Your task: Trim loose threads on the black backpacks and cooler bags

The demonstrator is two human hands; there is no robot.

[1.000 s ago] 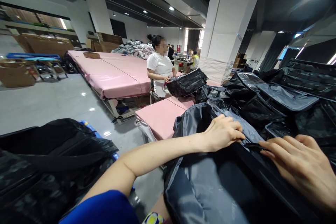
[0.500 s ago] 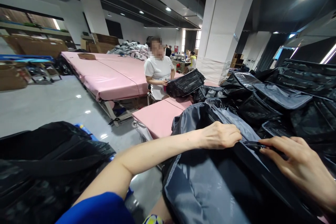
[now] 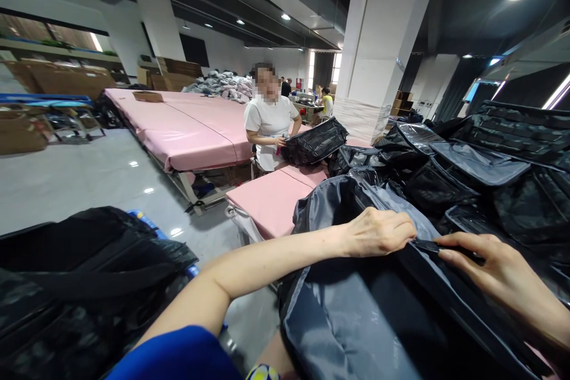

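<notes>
An open black bag with grey lining (image 3: 356, 320) lies in front of me. My left hand (image 3: 378, 231) is closed over its upper edge, pinching the fabric. My right hand (image 3: 499, 273) rests on the same black edge just to the right, fingers pressed together on the zipper strip (image 3: 430, 246). The two hands are nearly touching at the rim.
A heap of black bags (image 3: 472, 172) fills the right. Another black bag (image 3: 80, 285) sits at lower left. A person in a white top (image 3: 269, 124) handles a black bag (image 3: 314, 141) at pink-covered tables (image 3: 196, 130). A white pillar (image 3: 378, 41) stands behind.
My left hand slid slightly down and right along the bag's edge. My right hand's fingers moved left toward it. The view shifted a little.
</notes>
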